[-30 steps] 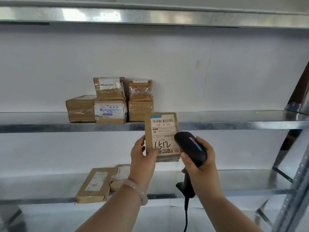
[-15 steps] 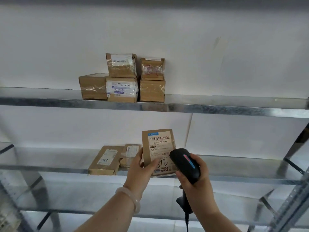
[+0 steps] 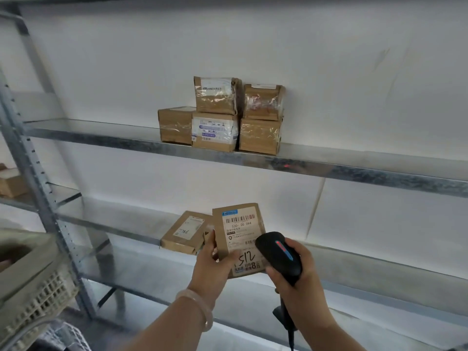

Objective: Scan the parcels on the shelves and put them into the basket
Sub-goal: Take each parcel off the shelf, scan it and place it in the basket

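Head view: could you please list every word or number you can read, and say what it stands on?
"530- D5 094": printed on the label of the held parcel.
"512": handwritten lower on that label, beside the thumb of the left hand.
"8": large print at that label's bottom edge.
"7786", uncertain: handwritten on the lower-shelf parcel.
Labels of the top-shelf parcels and all fine print: too blurred.

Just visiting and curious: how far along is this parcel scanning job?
Done: unclear, since the basket at the left is blurred. In hand: the left hand holds a labelled parcel while the right hand grips a black scanner beside it. Left: five boxes wait on the upper shelf and at least one flat parcel on the lower one.
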`<state>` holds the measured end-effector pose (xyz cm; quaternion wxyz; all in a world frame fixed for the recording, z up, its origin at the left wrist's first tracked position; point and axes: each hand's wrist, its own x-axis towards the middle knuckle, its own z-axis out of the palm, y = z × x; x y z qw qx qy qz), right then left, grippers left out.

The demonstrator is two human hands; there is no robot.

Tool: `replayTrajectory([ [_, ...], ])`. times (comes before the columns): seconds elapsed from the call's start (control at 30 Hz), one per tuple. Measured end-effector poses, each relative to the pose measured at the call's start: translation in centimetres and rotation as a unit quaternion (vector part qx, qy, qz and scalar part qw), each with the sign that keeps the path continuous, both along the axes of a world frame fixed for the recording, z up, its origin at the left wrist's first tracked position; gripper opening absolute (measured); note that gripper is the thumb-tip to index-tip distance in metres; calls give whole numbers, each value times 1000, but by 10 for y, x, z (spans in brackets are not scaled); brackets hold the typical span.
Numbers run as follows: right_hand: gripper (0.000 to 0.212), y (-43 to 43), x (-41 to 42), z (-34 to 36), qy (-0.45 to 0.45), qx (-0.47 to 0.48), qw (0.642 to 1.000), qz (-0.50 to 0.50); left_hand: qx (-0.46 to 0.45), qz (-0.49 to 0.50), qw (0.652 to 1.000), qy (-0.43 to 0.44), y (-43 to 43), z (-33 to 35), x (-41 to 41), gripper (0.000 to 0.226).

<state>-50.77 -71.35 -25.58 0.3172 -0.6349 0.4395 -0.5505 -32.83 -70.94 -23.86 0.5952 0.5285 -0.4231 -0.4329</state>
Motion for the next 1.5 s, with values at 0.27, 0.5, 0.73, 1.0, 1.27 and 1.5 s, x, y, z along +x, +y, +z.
replayTrajectory([
  [0.27, 68, -9, 7, -1, 23, 17, 997, 71, 28, 79, 995, 62, 11, -18, 12, 49],
  [0.5, 64, -2, 23, 5, 33, -14, 992, 122, 29, 134, 987, 82, 27, -24, 25, 61],
  [0.73, 60, 4, 31, 13, 69, -29, 986, 152, 15, 180, 978, 104, 40, -29, 36, 68],
  [1.0, 60, 18, 37, 41, 127, -50, 976, 167, 8, 207, 974, 94, 42, -35, 38, 68],
  [1.27, 55, 33, 35, 59, 165, -62, 972, 156, 14, 224, 969, 101, 37, -42, 37, 67],
  [1.5, 54, 37, 30, 69, 178, -39, 970, 158, 25, 226, 968, 103, 32, -48, 37, 63],
])
